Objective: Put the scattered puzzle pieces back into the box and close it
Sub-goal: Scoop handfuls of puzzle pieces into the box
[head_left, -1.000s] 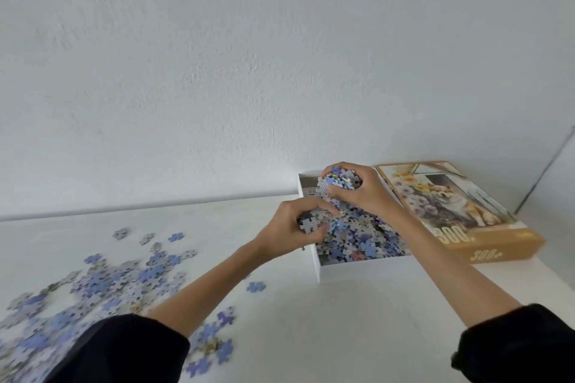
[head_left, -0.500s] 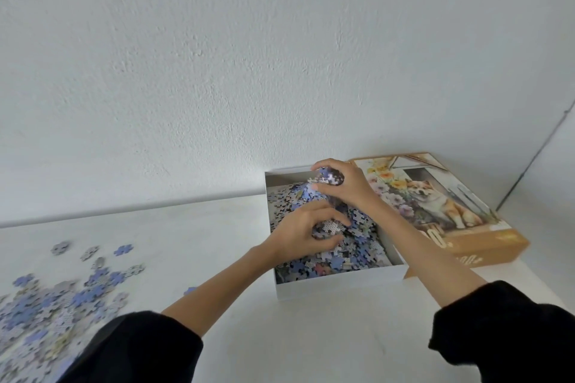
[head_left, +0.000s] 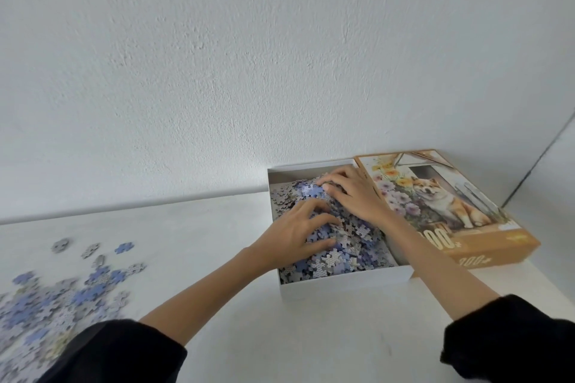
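Both left hand (head_left: 291,235) and right hand (head_left: 356,194) press spread, empty fingers (head_left: 339,172) on heaped blue-grey puzzle pieces (head_left: 345,250) in the white cardboard box (head_left: 342,286), centre right; shoving could spill them out.

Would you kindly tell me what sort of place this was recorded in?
Most likely a plain room at home, though I cannot be sure: a white table set against a bare textured wall, with a jigsaw box, its dog-picture lid beside it, and loose puzzle pieces scattered at the left.
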